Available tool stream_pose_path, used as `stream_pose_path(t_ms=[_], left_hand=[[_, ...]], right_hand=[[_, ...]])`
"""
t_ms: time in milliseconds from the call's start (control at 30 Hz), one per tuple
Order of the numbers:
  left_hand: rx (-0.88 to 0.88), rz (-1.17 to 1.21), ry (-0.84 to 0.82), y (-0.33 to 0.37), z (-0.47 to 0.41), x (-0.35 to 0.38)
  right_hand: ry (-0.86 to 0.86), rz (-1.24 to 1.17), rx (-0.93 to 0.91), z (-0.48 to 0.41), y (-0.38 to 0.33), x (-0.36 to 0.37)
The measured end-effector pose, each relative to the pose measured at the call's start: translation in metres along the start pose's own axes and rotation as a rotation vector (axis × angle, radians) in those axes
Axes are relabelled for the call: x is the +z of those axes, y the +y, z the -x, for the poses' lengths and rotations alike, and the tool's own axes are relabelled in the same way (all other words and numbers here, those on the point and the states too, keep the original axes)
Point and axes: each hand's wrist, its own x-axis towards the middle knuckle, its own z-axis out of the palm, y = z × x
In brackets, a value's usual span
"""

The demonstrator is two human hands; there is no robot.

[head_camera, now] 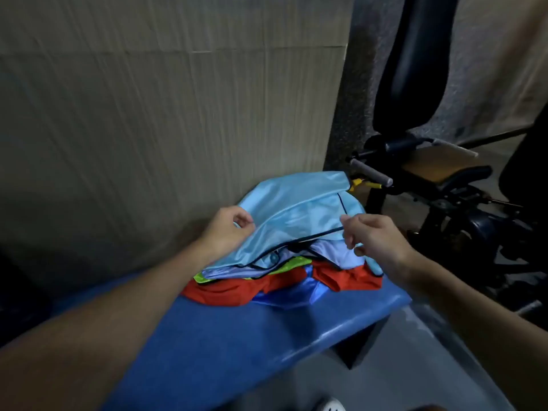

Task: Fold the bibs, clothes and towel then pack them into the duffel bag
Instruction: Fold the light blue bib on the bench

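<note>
A light blue bib (293, 212) with dark piping lies on top of a pile of garments on a blue bench (225, 345). Under it show a pale lilac piece (332, 255), a neon yellow-green bib (284, 266), red cloth (237, 292) and shiny blue cloth (293, 295). My left hand (228, 229) pinches the light blue bib's left edge. My right hand (370, 235) pinches its dark-piped right edge, and between the two hands the bib is lifted a little off the pile. No duffel bag is in view.
A cardboard sheet (166, 114) leans against the wall behind the bench. A black exercise machine (430, 161) with padded rollers stands close at the right. Grey floor (415, 366) lies in front, with a white shoe tip (330, 404) at the bottom edge.
</note>
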Motion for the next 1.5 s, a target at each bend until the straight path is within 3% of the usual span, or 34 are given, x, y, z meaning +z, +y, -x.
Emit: stream_pose_path(t_ms=[100,233,367,600,833,1000,1167,1400,1500], left_hand=[[0.003,-0.163,0.028,-0.029,-0.014,-0.001],[0.043,-0.268,-0.077,-0.06,-0.02,0.003],[0.144,-0.416,-0.106,-0.075,-0.026,0.008],[0.287,-0.244,0.062,-0.055,-0.03,-0.007],[0.286,-0.061,-0.029,-0.017,-0.017,-0.041],[0.195,-0.023,-0.079,-0.008,0.011,-0.049],[0.208,0.125,-0.017,0.04,0.043,-0.055],[0.341,0.171,-0.005,0.106,0.083,-0.071],[0.367,0.167,-0.047,0.123,0.097,-0.079]], right_hand=[[-0.036,0.062,-0.021,-0.027,0.012,0.029],[-0.047,0.07,-0.066,-0.06,0.036,0.071],[0.021,0.364,-0.187,-0.083,0.048,0.096],[0.017,0.803,-0.395,-0.099,0.036,0.117],[0.12,0.638,-0.564,-0.09,-0.003,0.118],[0.025,0.437,-0.489,-0.057,-0.038,0.095],[0.078,0.464,-0.441,-0.023,-0.05,0.069],[-0.269,0.272,-0.394,0.035,-0.08,0.068],[-0.249,0.327,-0.474,0.047,-0.084,0.068]])
